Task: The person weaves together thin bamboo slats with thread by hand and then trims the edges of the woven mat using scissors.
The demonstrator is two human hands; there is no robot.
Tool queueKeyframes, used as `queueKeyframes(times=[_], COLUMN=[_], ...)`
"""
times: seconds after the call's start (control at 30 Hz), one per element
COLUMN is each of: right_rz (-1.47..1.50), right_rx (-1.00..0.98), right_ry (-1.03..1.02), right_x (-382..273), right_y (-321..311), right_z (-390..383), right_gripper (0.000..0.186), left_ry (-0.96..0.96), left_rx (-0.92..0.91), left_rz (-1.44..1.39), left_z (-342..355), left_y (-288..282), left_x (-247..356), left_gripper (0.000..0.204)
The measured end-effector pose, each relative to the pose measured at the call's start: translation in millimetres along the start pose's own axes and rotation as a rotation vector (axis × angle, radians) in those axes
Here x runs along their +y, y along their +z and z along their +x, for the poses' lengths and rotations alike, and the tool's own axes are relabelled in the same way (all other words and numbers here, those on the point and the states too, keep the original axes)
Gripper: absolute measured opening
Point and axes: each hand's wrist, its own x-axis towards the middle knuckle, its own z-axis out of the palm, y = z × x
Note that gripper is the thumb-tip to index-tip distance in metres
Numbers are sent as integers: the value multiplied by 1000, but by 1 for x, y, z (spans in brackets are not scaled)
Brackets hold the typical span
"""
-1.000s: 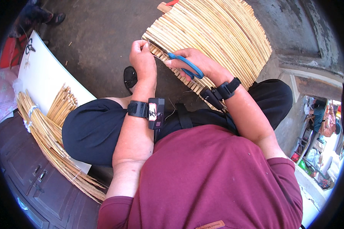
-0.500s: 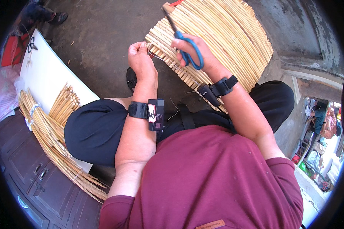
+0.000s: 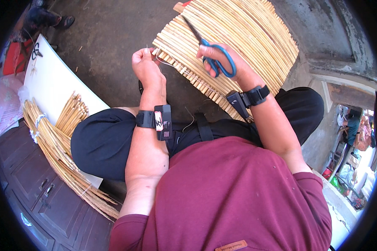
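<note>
A mat of pale straw-coloured stalks (image 3: 238, 37), bound side by side with string, slopes away in front of me. At its near left corner my left hand (image 3: 148, 69) pinches a thin white string (image 3: 165, 62), which runs along the stalk ends. My right hand (image 3: 226, 62) has blue-handled scissors (image 3: 221, 53) in its grip, fingers round the loops. Their dark blades point up and to the left over the mat, away from the string.
At left, tied bundles of long stalks (image 3: 50, 138) and shorter stalks (image 3: 72, 112) lean on a white board (image 3: 56, 75) beside a dark wooden cabinet (image 3: 33, 180). Another person's shoe (image 3: 65, 22) shows at the top left. Clutter (image 3: 343, 175) stands beyond the right-hand doorway.
My left hand has shifted slightly left with the string. My right hand and the scissors have moved right and a little down, away from the left hand.
</note>
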Motion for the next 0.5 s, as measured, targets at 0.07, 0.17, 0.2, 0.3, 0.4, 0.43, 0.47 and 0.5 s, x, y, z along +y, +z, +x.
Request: queueKeyframes(times=[0.07, 0.17, 0.2, 0.3, 0.4, 0.43, 0.47, 0.5], right_rz=[-41, -79, -50, 7, -14, -14, 3, 21], right_rx=[-148, -227, -248, -263, -252, -251, -252, -253], right_ry=[11, 111, 142, 217, 218, 217, 229, 240], right_x=[-2, -1, 2, 7, 5, 5, 6, 5], right_y=[5, 16, 17, 22, 27, 28, 28, 29], right_z=[-11, -24, -23, -25, -26, -24, -22, -20], right_gripper=[36, 38, 38, 39, 40, 40, 40, 40], left_ry=[198, 174, 175, 74, 86, 82, 78, 78], left_rx=[22, 61, 62, 58, 62, 52, 42, 41], left_rz=[285, 286, 286, 231, 244, 202, 160, 159], left_z=[-2, -6, -7, -17, -18, -18, -18, -18], left_y=[0, -3, -4, 2, 2, 1, 0, -1], left_x=[2, 5, 6, 12, 11, 10, 8, 6], left_gripper=[9, 8, 8, 7, 8, 8, 9, 9])
